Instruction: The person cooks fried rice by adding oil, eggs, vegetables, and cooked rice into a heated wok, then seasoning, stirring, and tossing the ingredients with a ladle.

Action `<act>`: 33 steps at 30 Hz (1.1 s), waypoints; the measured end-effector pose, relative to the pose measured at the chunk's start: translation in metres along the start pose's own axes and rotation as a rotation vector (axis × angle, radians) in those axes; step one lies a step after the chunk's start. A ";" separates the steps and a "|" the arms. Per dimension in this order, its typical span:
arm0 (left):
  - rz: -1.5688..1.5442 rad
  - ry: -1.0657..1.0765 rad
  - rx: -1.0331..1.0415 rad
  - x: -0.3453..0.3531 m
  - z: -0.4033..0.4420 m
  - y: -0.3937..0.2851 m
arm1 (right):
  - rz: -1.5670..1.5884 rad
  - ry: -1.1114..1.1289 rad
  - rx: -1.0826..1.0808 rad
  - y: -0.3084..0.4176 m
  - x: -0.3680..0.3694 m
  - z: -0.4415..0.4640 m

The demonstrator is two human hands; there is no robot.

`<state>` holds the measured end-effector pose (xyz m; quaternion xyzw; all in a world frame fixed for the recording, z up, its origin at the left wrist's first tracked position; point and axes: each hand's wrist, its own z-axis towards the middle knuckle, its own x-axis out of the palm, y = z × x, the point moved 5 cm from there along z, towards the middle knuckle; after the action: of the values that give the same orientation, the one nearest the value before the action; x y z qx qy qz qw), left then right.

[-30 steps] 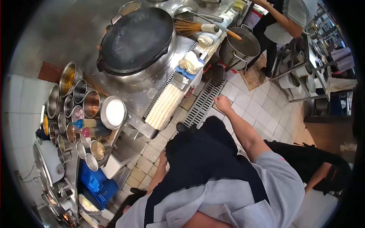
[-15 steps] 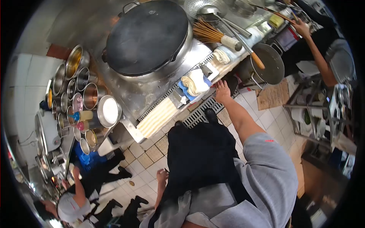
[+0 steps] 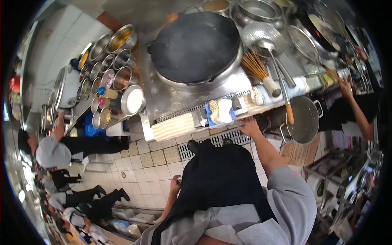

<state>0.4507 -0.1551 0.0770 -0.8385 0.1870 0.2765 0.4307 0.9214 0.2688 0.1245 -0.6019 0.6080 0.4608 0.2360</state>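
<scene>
The folded cloth (image 3: 221,111) sits on a blue cloth (image 3: 211,117) at the front edge of the steel counter (image 3: 146,130), to the right of a striped towel (image 3: 173,127), and from my distant seat that edge worries me most. The right hand (image 3: 250,127) is just beside it at the counter front, fingers apart and apparently holding nothing; I cannot tell whether they touch the rim. A careless sideways sweep of that wrist could drag both cloths to the floor. I also judge the ladle's wooden handle (image 3: 289,114) a risk: it juts past the counter over the big pot (image 3: 303,132), so a forearm lifting under it could tip it. Across the stove, flame (image 3: 171,18) shows at the far side of the broad black pan (image 3: 196,47); cloth brought close there might scorch, and bare fingers on the metal might burn.

The cloth itself looks cream-coloured, bunched into a soft, thick, uneven pad with visible folds. The left hand (image 3: 175,185) hangs by the apron (image 3: 220,175), well apart from the counter, fingers curled; I cannot tell whether they grip anything.
</scene>
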 end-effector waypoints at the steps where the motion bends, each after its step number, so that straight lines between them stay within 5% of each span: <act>1: -0.123 0.037 0.034 -0.001 0.006 -0.006 | 0.118 -0.059 -0.003 -0.007 -0.006 -0.008; 2: -0.246 0.071 0.076 -0.002 0.015 -0.018 | 0.466 -0.487 0.030 -0.036 -0.001 -0.020; 3: -0.561 -0.003 -0.173 -0.016 0.009 -0.057 | 0.909 -0.415 0.239 -0.091 0.031 -0.035; 5: -0.662 -0.035 -0.206 -0.012 0.006 -0.052 | 2.006 -0.357 0.657 -0.168 0.069 -0.073; 6: -0.421 -0.047 -0.126 -0.012 0.001 -0.049 | 2.364 -0.457 0.679 -0.145 -0.004 -0.114; 8: -0.049 -0.106 -0.230 0.000 -0.005 -0.021 | 2.472 -0.391 0.312 -0.099 -0.114 -0.156; 9: 0.108 -0.136 -0.272 0.015 -0.006 0.016 | 2.316 -0.299 0.239 -0.100 -0.133 -0.156; 11: -0.051 0.011 -0.408 0.015 -0.024 0.027 | 1.997 -0.136 0.103 -0.104 -0.168 -0.147; 12: -0.134 0.084 -0.473 0.017 -0.033 0.027 | 1.891 -0.161 0.251 -0.099 -0.184 -0.142; 16: -0.208 0.086 -0.732 -0.011 -0.029 0.000 | 1.498 -0.296 0.256 -0.078 -0.251 -0.122; 19: -0.250 0.004 -0.583 -0.023 -0.003 0.000 | 1.396 -0.342 0.178 -0.017 -0.274 -0.121; 21: -0.165 -0.035 -0.473 -0.019 0.018 0.034 | 1.481 -0.280 -0.076 0.024 -0.265 -0.110; 23: -0.021 -0.079 -0.370 -0.018 0.043 0.079 | 1.700 -0.240 -0.129 0.106 -0.268 -0.094; 27: -0.140 0.006 -0.482 -0.074 0.070 0.092 | 1.313 -0.317 -0.243 0.293 -0.296 -0.037; 33: -0.496 -0.044 -0.659 -0.206 0.121 0.168 | 1.327 -0.041 -0.376 0.567 -0.320 0.092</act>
<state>0.1616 -0.1334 0.0437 -0.9451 -0.1284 0.2272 0.1965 0.4107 0.4263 0.5084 -0.1243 0.7528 0.6169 -0.1930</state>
